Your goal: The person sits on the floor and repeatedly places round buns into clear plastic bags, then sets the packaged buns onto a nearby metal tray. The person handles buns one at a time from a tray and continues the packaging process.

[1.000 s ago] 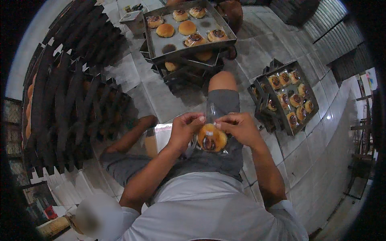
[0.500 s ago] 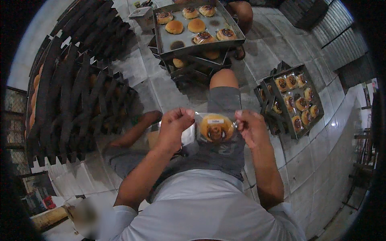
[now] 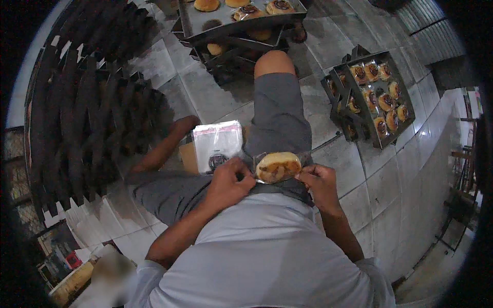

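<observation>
A round golden-brown bun (image 3: 279, 167) in a clear plastic bag is held up before my waist, tilted so it shows edge-on. My right hand (image 3: 321, 186) pinches the bag's right corner between thumb and fingers. At the opposite side, my left hand (image 3: 231, 184) has its fingers closed on the bag's lower left edge. Just beyond the left hand, a stack of flat clear bags (image 3: 218, 143) with dark print lies on a piece of brown cardboard (image 3: 188, 158) by my lap.
Ahead of my raised knee, a large metal tray (image 3: 215, 32) of buns rests on stacked trays. On the right, another tray stack (image 3: 393, 137) holds several bagged swirl-topped buns. Tall dark stacked racks (image 3: 92, 118) fill the left. Grey tiles (image 3: 354, 164) cover the floor.
Both hands have come down closer to my body with the bagged bun, which has tipped from facing up to edge-on. The view has shifted, and the bag stack shows more fully.
</observation>
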The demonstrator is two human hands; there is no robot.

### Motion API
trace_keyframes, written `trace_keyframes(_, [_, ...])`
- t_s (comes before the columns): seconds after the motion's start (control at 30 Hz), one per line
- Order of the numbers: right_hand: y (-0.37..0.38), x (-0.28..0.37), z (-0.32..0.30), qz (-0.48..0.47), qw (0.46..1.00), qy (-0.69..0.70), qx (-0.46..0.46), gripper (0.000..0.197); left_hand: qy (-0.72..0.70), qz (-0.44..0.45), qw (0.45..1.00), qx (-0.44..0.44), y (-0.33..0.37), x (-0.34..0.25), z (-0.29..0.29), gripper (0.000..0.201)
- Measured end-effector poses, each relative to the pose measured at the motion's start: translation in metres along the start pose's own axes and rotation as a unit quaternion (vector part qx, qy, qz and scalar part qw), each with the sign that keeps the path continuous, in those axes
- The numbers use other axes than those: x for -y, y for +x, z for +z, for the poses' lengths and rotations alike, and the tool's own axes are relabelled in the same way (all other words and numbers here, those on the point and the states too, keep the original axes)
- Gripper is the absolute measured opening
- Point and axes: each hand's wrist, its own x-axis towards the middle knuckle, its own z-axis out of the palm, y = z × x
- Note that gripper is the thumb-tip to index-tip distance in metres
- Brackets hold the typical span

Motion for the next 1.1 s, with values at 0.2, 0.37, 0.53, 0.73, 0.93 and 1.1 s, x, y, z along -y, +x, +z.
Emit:
trace_keyframes(0.2, [0.035,-0.016,-0.012,-0.096,0.99,-0.008,-0.105,0.032,0.163,0.026,0.986,-0.002,0.015,-0.019,0.005,0.025])
trace_keyframes(0.37, [0.004,0.049,0.039,-0.185,0.98,-0.016,0.077,0.052,0.079,0.073,0.994,-0.034,0.018,-0.009,-0.005,0.027])
trace_keyframes(0.53, [0.07,0.147,0.094,-0.227,0.893,-0.29,0.259,0.062,-0.285,-0.045,0.933,-0.213,0.006,0.048,-0.021,0.015])
trace_keyframes(0.73, [0.246,0.326,0.121,-0.689,0.669,-0.225,-0.163,0.058,0.133,0.121,0.955,-0.236,-0.013,0.115,-0.046,0.027])
trace_keyframes(0.93, [0.261,0.296,0.184,-0.584,0.745,-0.315,0.073,0.047,0.45,0.13,0.849,-0.245,0.012,0.147,-0.028,0.035])
trace_keyframes(1.1, [0.172,0.141,0.18,-0.316,0.813,-0.372,0.316,0.064,0.384,0.163,0.888,-0.195,-0.008,0.126,-0.033,0.032])
